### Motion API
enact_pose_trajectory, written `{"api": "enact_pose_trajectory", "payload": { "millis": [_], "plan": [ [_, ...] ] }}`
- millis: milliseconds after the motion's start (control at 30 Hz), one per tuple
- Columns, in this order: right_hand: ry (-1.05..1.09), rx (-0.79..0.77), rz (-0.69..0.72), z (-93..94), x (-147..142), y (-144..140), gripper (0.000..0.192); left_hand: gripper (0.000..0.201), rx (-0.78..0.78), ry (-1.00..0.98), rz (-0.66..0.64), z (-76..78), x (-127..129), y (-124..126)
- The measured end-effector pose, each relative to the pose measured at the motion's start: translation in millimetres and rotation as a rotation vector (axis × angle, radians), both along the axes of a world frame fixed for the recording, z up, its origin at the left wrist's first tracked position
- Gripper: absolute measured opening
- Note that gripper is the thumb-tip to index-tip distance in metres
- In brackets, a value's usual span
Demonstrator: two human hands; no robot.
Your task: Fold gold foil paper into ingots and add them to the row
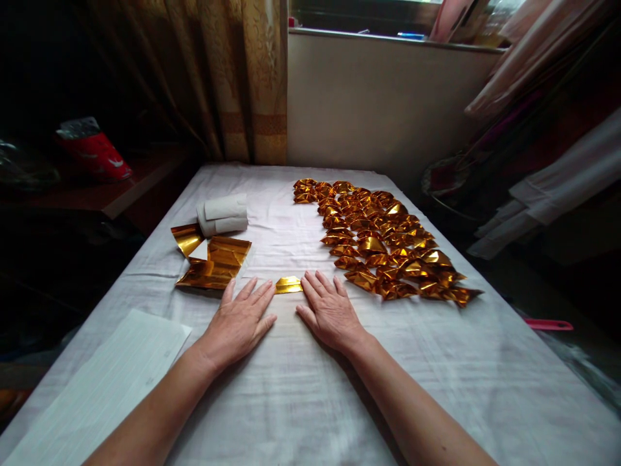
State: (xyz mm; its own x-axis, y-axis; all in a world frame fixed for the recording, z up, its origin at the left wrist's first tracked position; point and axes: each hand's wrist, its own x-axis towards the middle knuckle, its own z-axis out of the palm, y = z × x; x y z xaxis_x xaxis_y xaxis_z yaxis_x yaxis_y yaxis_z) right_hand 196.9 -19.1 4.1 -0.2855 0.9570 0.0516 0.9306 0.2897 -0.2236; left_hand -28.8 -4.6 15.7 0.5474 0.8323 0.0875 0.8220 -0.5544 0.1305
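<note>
A small folded piece of gold foil paper (288, 285) lies on the white cloth between my hands. My left hand (240, 321) rests flat on the cloth, fingers spread, its fingertips touching the left end of the piece. My right hand (328, 309) lies flat too, its fingertips at the right end of the piece. Neither hand grips anything. A loose stack of flat gold foil sheets (213, 261) sits left of my left hand. Several finished folded gold pieces (383, 241) spread in a long heap to the right and behind.
The table is covered with a white cloth (301, 401). A roll of white paper (223, 215) lies behind the foil sheets. A white lined sheet (104, 388) sits at the front left. A curtain (233, 77) and wall stand behind; a red bag (94, 150) lies on a side shelf.
</note>
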Motion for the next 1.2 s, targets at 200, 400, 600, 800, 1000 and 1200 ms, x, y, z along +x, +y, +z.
{"api": "enact_pose_trajectory", "payload": {
  "millis": [200,400,600,800,1000,1200],
  "plan": [
    [0.045,0.056,-0.013,0.2,3,0,0.050,0.016,0.108,-0.079,0.096,15.0,27,12],
    [0.110,0.069,-0.014,0.7,6,0,0.044,0.016,0.108,-0.110,0.226,5.6,34,22],
    [0.214,0.078,-0.015,-0.9,9,1,0.037,0.012,0.038,-0.181,0.227,5.8,33,24],
    [0.333,0.130,-0.039,-6.9,11,3,0.020,0.013,-0.009,-0.235,0.240,6.9,36,21],
    [0.383,0.164,-0.045,-9.5,11,4,0.012,0.021,0.014,-0.203,0.200,6.0,37,17],
    [0.443,0.256,-0.016,-13.7,10,5,0.004,0.017,-0.018,-0.316,0.243,4.8,35,17]
  ]
}}
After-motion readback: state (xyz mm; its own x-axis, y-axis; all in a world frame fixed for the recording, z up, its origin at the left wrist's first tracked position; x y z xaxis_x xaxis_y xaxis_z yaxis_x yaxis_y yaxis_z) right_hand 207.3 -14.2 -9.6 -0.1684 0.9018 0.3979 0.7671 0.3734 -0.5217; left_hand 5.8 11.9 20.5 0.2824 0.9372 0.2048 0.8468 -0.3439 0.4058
